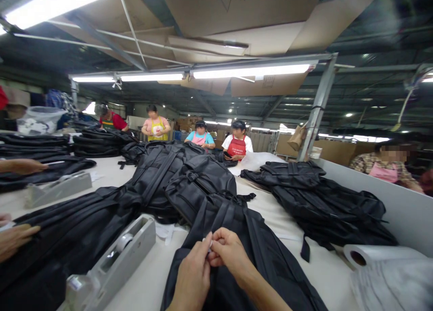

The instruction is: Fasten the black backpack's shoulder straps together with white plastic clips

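Observation:
A black backpack [237, 225] lies on the table right in front of me, its straps and seams running away from me. Above it my left hand [194, 270] and my right hand [228, 252] meet, fingertips pinched together. Between them a small white piece [209, 245] shows, too small to identify. Both hands are closed on it, and the fingers partly cover it. To the left of my hands stands a grey tape dispenser [125, 261] with a tape roll on it.
More black backpacks [189, 176] are heaped ahead, and others [324, 203] lie on the right. A white plastic roll [382, 255] sits at front right, by a low grey partition [372, 185]. At left are a co-worker's hand [16, 239], another arm and a second dispenser [61, 189]. Several people work beyond.

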Available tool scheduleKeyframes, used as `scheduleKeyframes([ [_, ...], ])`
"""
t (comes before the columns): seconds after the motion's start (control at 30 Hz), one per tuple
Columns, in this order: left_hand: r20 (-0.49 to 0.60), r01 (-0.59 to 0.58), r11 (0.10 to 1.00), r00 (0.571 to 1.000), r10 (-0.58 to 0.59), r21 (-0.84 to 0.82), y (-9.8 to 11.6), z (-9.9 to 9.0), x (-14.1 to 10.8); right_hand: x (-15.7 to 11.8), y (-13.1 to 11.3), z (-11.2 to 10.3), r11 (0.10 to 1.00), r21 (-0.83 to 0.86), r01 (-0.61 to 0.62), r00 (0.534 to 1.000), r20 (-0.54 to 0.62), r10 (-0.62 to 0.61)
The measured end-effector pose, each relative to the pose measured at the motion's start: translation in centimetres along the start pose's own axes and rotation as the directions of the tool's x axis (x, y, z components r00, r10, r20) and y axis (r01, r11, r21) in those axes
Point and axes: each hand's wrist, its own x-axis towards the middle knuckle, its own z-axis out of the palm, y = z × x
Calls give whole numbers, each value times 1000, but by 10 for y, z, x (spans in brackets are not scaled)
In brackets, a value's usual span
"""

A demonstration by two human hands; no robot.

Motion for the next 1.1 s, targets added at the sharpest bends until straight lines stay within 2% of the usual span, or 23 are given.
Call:
scheduleKeyframes([
  [0.13, 68, -44, 986, 997, 33, 162, 5, -2, -3, -4, -4, -14, 991, 131, -29, 988, 156, 9],
  [0.23, 79, -61, 976, 996, 46, 207, 7, -2, -4, -7, -20, -26, 986, 115, -119, 954, 289, 82],
  [0.3, 70, -79, 978, 995, 66, 195, 8, 0, -5, -8, -33, -30, 993, -8, -117, 922, 370, 112],
  [0.37, 49, -89, 979, 995, 81, 181, 9, 1, -7, -7, -44, -29, 982, -181, -49, 905, 408, 120],
  [0.5, 48, -98, 978, 995, 91, 186, 11, -1, -9, -6, -56, -22, 887, -457, 60, 894, 420, 156],
  [0.57, 77, -100, 975, 993, 86, 200, 13, -3, -9, -6, -58, -18, 784, -590, 192, 898, 428, 102],
  [0.67, 105, -102, 973, 991, 81, 209, 16, -6, -10, -9, -58, -17, 582, -703, 408, 892, 441, -93],
  [0.77, 85, -130, 984, 989, 120, 124, 17, -6, -11, -9, -55, -18, 487, -687, 540, 841, 464, -277],
  [0.87, 3, -111, 992, 994, 111, -66, 15, -6, -13, -5, -50, -20, 464, -633, 619, 785, 484, -387],
  [1.0, -92, 0, 967, 995, -24, -254, 9, -5, -12, -5, -48, -16, 515, -604, 608, 793, 431, -431],
  [1.1, -99, -26, 951, 995, -5, -308, 5, -4, -10, -9, -46, -12, 528, -565, 634, 771, 406, -491],
])
